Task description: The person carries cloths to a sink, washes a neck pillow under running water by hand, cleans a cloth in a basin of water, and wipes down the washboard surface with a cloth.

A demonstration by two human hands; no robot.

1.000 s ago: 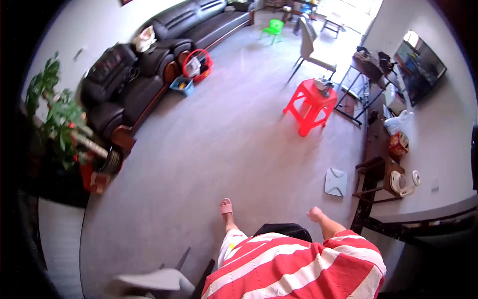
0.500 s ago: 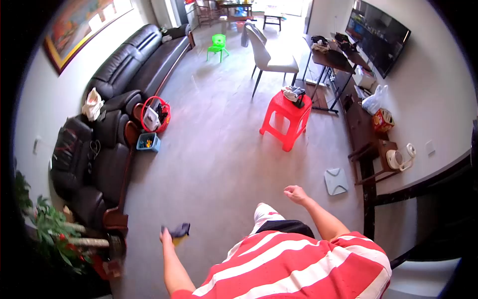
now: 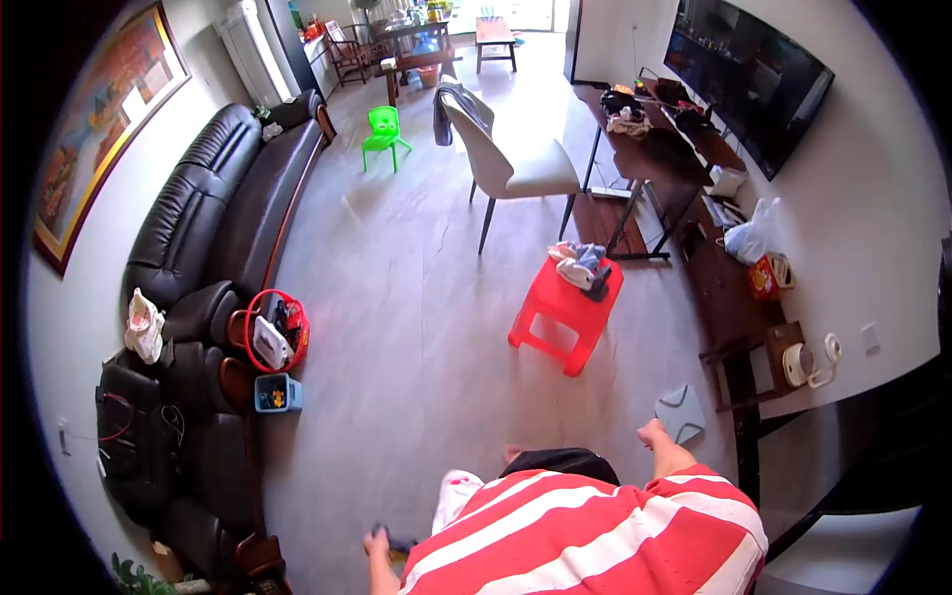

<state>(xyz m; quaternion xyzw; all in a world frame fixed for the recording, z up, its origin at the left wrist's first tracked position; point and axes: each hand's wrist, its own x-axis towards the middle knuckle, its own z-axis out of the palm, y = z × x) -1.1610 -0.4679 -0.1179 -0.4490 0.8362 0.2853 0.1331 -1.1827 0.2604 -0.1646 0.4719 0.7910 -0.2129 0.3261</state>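
Low in the view, my left hand (image 3: 377, 542) is closed around a small dark cloth (image 3: 401, 545) with a yellowish part under it; my body partly hides this cloth. My right hand (image 3: 653, 433) hangs out to the right with fingers curled in, and nothing shows in it. Just beyond that hand a pale bathroom scale (image 3: 680, 413) lies on the floor. Ahead stands a red plastic stool (image 3: 567, 315) with a small heap of crumpled cloths (image 3: 579, 268), white, grey and dark, on its seat.
Black leather sofas (image 3: 213, 208) line the left wall, with a red basket (image 3: 303, 342) and a blue bin (image 3: 279, 394) beside them. Ahead are a white chair (image 3: 506, 164) and a green child's chair (image 3: 385, 134). A desk (image 3: 645, 149) and low cabinet (image 3: 729, 297) stand right.
I have moved forward: the red stool, chairs and sofa appear nearer and lower. My left hand with the dark cloth has swung back toward my body; my right hand has shifted right.
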